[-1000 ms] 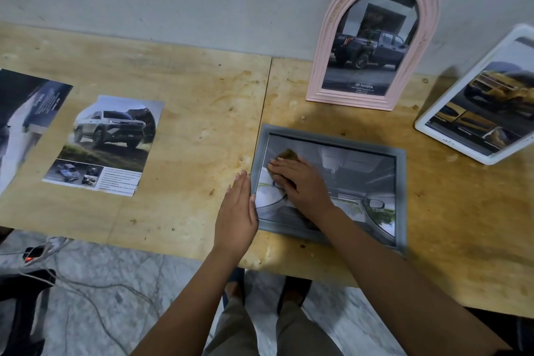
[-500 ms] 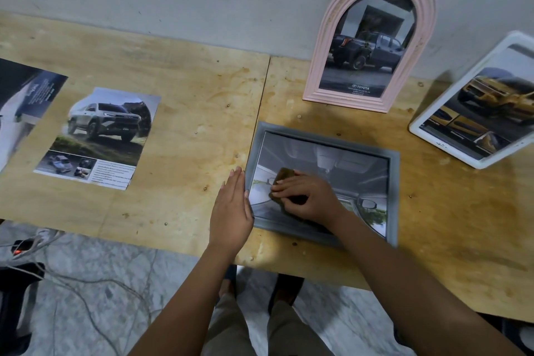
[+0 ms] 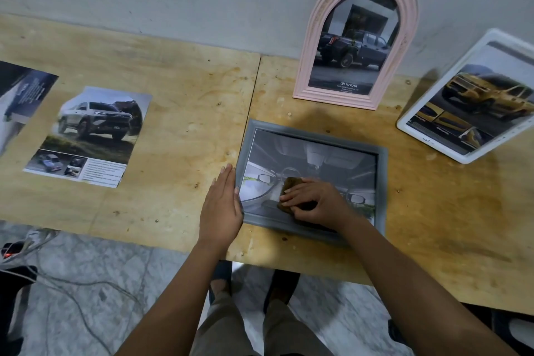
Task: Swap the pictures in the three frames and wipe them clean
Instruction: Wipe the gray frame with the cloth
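Since the desk (image 3: 185, 113) carries three filled frames, with two loose prints lying well to their left, we judge the swapping to be finished and the wiping under way. One loose print (image 3: 92, 136) shows a pale off-roader, and the other (image 3: 20, 95) is cut off by the picture's edge; both look like the sheets taken out. The pink arched frame (image 3: 335, 97) stands against the wall with a dark pickup inside. The white frame (image 3: 433, 141) leans tilted at the far right and holds a yellow vehicle. We cannot tell whether either of these two has been wiped. The grey frame (image 3: 382, 182) lies flat near the desk's front edge, between the hands, showing a car interior. Our left hand (image 3: 221, 205) is flat, its straight fingers set against the frame's left rim to steady it. Our right hand (image 3: 315, 202) has its grip curled over a brown pad (image 3: 290, 183), pressing it on the lower middle of the glass. What is left, in our view, is finishing this pane and standing the frame up.
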Demonstrator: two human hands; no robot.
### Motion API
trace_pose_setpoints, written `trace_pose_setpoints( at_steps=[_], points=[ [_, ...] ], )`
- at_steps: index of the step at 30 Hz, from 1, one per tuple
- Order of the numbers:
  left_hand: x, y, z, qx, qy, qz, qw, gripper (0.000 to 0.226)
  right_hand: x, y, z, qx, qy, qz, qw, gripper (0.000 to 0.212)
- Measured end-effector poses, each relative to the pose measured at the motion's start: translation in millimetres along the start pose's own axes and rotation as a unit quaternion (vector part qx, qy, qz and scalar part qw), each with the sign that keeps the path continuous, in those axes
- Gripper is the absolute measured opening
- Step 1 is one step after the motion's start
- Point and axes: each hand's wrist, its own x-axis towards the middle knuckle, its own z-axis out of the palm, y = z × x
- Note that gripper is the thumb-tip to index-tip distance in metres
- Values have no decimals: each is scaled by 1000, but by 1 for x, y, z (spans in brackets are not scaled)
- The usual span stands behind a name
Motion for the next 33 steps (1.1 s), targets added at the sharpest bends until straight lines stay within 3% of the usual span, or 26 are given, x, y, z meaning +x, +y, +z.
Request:
trace_pose_setpoints(
  at_steps=[9,18,20,23,25,28,33],
  points=[
    [-2,-2,2,-17,0,-3,1000,46,-33,12,-12,-9,50,11,999,22],
    [-16,-2,12,-36,-27,-5,999,48,-66,27,-21,-48,151,73,985,30],
    [-14,1,8,-38,-37,7,999,48,-60,19,-24,-19,196,128,972,29],
    [-4,2,-3,-37,-38,16,998,48,-34,-6,-34,117,252,239,930,26],
    [-2,2,-7,-35,-34,18,999,50,-13,-25,-39,177,274,250,912,24],
    [-2,4,-7,-38,-31,21,999,53,29,-51,-39,165,250,227,927,23],
    [1,5,-3,-35,-18,33,999,48,95,-74,-14,22,178,179,967,28]
  ],
)
